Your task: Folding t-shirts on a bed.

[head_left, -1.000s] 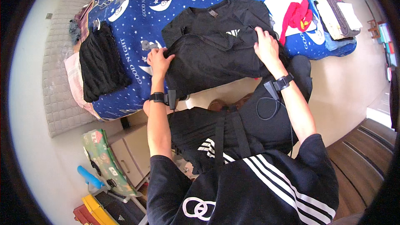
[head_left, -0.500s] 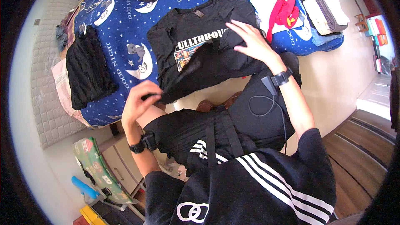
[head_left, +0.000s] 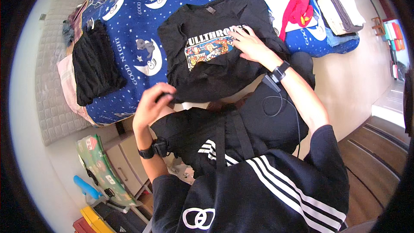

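Shirt (head_left: 215,72) drawn down baring its print (head_left: 209,51), right hand (head_left: 249,45) shifted over it, spread wide, grasping nothing, left hand (head_left: 152,102) half-curled by the hem (head_left: 186,96), blurred, hold unclear, shirt across the bed's (head_left: 131,30) edge

Left fingers (head_left: 166,87) blurred, hold unclear

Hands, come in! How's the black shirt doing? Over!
Left hand by shirt's lower left corner, blurred, grip unclear. Right hand open, over print's edge. Shirt on bed, print up, rumpled. No other things on it.
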`<state>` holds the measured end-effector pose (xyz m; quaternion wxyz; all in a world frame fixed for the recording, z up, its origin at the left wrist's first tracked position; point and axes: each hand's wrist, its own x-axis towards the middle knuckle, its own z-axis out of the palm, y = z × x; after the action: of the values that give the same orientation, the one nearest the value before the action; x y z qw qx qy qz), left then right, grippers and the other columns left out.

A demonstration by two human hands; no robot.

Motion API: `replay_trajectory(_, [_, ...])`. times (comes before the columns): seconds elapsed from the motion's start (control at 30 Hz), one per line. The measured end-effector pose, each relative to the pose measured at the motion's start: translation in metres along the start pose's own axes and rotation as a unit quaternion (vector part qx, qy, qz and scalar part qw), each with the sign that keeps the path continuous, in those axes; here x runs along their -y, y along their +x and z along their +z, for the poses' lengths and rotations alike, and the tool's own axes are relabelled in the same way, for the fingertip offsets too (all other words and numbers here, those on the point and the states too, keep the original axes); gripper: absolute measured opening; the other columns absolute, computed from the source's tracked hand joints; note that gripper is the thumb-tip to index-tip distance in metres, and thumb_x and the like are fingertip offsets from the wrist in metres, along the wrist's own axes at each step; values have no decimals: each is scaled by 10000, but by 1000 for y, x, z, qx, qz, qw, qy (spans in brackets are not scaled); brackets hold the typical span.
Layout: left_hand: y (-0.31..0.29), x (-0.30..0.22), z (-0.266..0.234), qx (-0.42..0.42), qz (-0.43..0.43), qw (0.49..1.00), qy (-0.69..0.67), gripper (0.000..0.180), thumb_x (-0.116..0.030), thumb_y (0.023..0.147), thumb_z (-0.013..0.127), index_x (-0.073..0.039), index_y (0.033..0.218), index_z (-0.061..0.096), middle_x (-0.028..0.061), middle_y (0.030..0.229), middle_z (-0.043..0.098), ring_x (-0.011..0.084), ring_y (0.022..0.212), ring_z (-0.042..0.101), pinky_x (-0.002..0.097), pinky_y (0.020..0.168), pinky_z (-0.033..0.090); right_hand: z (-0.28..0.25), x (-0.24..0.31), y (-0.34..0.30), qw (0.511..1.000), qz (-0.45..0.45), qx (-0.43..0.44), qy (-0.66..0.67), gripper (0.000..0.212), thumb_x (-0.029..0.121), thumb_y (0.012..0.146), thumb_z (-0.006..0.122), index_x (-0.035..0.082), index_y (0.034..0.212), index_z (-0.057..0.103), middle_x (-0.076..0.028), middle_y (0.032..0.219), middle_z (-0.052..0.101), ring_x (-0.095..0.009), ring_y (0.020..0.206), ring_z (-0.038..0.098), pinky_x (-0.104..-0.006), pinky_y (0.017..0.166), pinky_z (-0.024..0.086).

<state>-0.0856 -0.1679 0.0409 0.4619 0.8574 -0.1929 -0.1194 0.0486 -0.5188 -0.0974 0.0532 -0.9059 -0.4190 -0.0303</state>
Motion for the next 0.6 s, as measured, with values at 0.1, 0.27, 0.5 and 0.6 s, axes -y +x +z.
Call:
replay_trajectory(0.1, [2, 8, -12, -119, -70, 990, 27, 122, 29, 875, 562, 29, 995, 584, 34, 877, 606, 82, 831, 512, 226, 746, 424, 7, 1, 3, 1000, -7, -13, -13, 454, 95, 667, 722, 68, 1088, 554, -64, 1079, 584, -236, 1157, 489, -457, 1019, 322])
replay_trajectory(0.27, [0, 19, -22, -186, -60, 980, 23, 120, 24, 873, 571, 30, 993, 580, 21, 883, 594, 86, 838, 506, 215, 769, 406, -3, -8, -12, 999, 29, 40, -6, 324, 146, 675, 714, 82, 980, 628, -20, 935, 610, -197, 962, 565, -412, 861, 372])
replay_trajectory(0.5, [-41, 23, -36, -41, -98, 994, 8, 136, 49, 811, 608, 35, 945, 592, 51, 900, 627, 122, 864, 561, 253, 783, 438, -71, 4, -82, 990, -136, 42, 22, 275, 285, 629, 790, 113, 796, 654, 4, 876, 550, -188, 914, 519, -378, 871, 335])
replay_trajectory(0.6, [-46, 27, -30, 10, -99, 994, -46, 138, 76, 795, 595, 26, 923, 596, 66, 894, 641, 145, 857, 589, 280, 787, 463, -93, 6, -124, 988, -86, 126, -35, 277, 307, 616, 775, 147, 803, 648, 16, 826, 559, -168, 918, 520, -385, 887, 343])
